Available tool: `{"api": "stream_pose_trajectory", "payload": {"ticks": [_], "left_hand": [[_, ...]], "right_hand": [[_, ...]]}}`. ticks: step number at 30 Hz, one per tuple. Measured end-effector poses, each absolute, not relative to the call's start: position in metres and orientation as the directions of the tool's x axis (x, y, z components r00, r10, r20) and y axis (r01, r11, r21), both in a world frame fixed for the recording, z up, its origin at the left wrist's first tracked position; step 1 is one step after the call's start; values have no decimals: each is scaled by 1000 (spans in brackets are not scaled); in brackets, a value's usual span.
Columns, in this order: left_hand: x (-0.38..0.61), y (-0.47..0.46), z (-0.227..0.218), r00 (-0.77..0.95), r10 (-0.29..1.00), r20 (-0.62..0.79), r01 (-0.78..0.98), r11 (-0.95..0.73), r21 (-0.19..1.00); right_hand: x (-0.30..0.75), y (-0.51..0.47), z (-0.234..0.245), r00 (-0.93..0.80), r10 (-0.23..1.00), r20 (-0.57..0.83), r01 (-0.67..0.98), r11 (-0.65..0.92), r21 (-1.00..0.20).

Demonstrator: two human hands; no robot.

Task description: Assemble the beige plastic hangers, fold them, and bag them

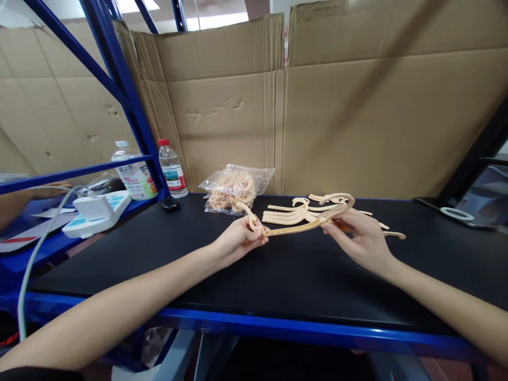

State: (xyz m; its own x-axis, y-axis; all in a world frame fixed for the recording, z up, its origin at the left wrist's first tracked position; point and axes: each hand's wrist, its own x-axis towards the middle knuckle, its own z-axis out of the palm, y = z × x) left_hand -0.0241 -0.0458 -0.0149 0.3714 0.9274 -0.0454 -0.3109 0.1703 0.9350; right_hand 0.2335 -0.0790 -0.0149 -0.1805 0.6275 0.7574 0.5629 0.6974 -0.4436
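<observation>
Between my two hands, a beige plastic folding hanger is held a little above the black tabletop. My left hand is closed, pinching the arm's end, where a small curved piece sticks up. Fingers of my right hand wrap round the hanger near its large hook; part of the hanger is hidden behind that hand. Behind it, several more beige hangers lie on the table in a group, partly covered by my right hand.
A clear plastic bag of beige rings stands at the back. To its left are a red-capped water bottle, a larger drink bottle, a small black object and a white power strip. A pale ring lies at right on a dark tray.
</observation>
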Motion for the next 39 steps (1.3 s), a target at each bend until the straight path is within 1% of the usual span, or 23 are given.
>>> {"api": "stream_pose_trajectory", "payload": {"ticks": [3,8,11,13,15,19,23,25,27,28,29,30,31,32,33,34,35,36,37,39], "left_hand": [[-24,-46,-16,344,938,-42,-296,150,943],[-24,-43,-21,308,952,7,-300,90,950],[-22,-41,-23,300,954,12,-316,87,945],[-21,-42,-22,297,955,22,-329,80,941],[-21,-44,-21,293,955,34,-326,66,943],[-22,-46,-18,270,962,50,-302,35,953],[-22,-45,-16,297,955,2,-292,90,952],[-21,-46,-16,355,933,-61,-208,142,968],[-20,-50,-16,466,878,-108,-28,137,990],[-20,-53,-16,534,839,-105,82,72,994],[-19,-57,-16,602,795,-72,183,-49,982],[-19,-62,-15,666,746,-6,256,-221,941],[-18,-68,-15,722,687,88,294,-419,859],[-18,-73,-14,774,604,190,299,-613,732],[-18,-78,-14,819,506,269,277,-761,587],[-17,-81,-13,852,419,315,253,-855,453],[-17,-84,-14,869,363,336,244,-906,345],[-17,-85,-14,874,347,340,262,-926,271],[-17,-84,-15,868,366,335,305,-926,222],[-18,-79,-18,836,457,305,423,-889,172]], "right_hand": [[231,-81,-16,-199,592,781,564,720,-403],[228,-84,-18,-187,621,762,559,705,-437],[226,-83,-18,-137,674,726,535,667,-519],[226,-81,-18,-108,723,682,469,642,-607],[225,-80,-18,-92,756,648,403,623,-670],[222,-81,-17,-76,779,622,358,603,-713],[226,-74,-17,-17,793,609,318,581,-749],[232,-67,-17,27,795,606,296,572,-765],[239,-59,-17,66,796,602,331,552,-766],[242,-55,-17,78,797,599,366,536,-761],[245,-52,-17,80,800,595,403,519,-753],[247,-50,-18,74,807,585,434,502,-748],[248,-48,-19,63,821,568,455,483,-748],[248,-47,-21,43,838,543,470,463,-752],[248,-45,-23,18,858,513,484,442,-755],[247,-44,-25,-8,876,483,499,422,-757],[246,-43,-28,-35,889,457,518,407,-752],[245,-42,-31,-59,895,443,540,402,-739],[244,-41,-34,-82,892,445,571,408,-712],[243,-39,-40,-121,861,494,658,442,-610]]}}
